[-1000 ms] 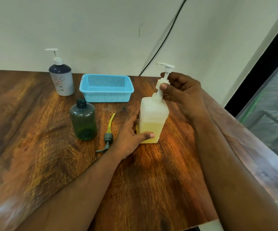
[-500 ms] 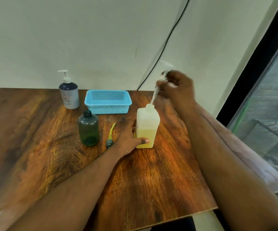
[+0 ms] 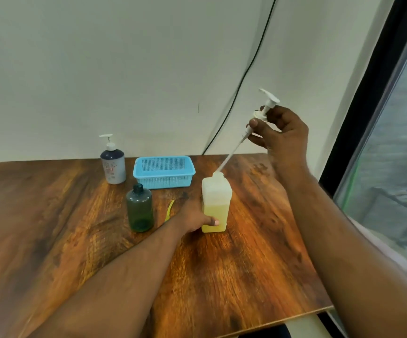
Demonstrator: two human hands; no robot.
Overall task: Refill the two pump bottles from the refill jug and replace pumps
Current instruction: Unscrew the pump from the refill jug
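Note:
A white rectangular bottle (image 3: 215,203) half full of yellow liquid stands mid-table, and my left hand (image 3: 192,219) grips its lower left side. My right hand (image 3: 280,132) is raised up and to the right, shut on the white pump (image 3: 262,113). The pump's long tube slants down, its tip still at the bottle's neck. A dark green bottle (image 3: 139,208) stands open without a pump, left of my left hand. Its pump lies on the table behind my left wrist; only the yellow tube (image 3: 170,209) shows.
A white and navy pump bottle (image 3: 112,164) stands at the back by the wall. A light blue mesh basket (image 3: 164,170) sits beside it. A black cable runs down the wall. The wooden table (image 3: 246,264) ends at the right near a window.
My right hand has lifted the white pump up and to the right, drawing its tube almost out of the white bottle. The left hand has stayed on the bottle.

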